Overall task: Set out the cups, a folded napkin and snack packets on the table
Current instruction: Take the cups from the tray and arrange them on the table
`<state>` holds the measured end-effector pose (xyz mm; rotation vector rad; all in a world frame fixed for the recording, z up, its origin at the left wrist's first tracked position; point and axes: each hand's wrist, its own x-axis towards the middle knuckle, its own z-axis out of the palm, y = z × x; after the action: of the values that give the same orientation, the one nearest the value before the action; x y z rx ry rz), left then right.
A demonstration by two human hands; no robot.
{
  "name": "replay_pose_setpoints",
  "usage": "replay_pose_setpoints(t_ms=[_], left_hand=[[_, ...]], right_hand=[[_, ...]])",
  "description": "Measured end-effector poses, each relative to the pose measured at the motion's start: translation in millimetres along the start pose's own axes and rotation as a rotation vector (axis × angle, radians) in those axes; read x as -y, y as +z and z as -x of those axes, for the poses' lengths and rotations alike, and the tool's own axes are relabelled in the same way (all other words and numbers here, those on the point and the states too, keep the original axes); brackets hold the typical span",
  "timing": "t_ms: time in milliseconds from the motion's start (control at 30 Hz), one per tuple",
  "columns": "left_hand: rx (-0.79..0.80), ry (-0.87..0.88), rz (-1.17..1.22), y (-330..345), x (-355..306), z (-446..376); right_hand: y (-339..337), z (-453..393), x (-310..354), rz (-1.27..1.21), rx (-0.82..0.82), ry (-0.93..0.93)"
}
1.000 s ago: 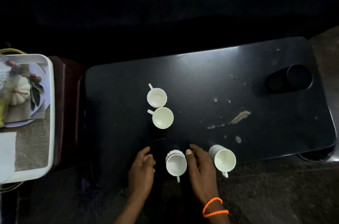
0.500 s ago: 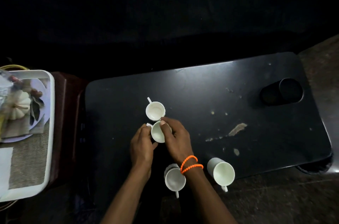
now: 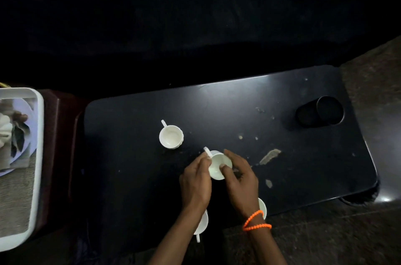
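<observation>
On the scuffed black table, ringed by darkness, the left hand and right hand are together gripping a white cup. Their forearms are hiding most of two nearer cups.

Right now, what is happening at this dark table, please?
A person is setting out white cups on the table. Both hands hold one cup: the left hand at its handle side, the right hand with the thumb over its rim. Another cup stands alone farther back. Two more cups sit at the near edge, partly hidden by the arms. A tray with other items waits on the left.
</observation>
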<state>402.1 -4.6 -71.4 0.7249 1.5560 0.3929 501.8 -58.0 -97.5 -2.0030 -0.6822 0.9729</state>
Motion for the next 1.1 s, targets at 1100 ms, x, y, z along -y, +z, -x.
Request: replay_pose_setpoints(t_ms=[1100], left_hand=[[-0.386,0.442,-0.817,-79.3,-25.1,-68.0]], right_hand=[[-13.7,-51.6,2.1,0.337,0.024,-0.151]])
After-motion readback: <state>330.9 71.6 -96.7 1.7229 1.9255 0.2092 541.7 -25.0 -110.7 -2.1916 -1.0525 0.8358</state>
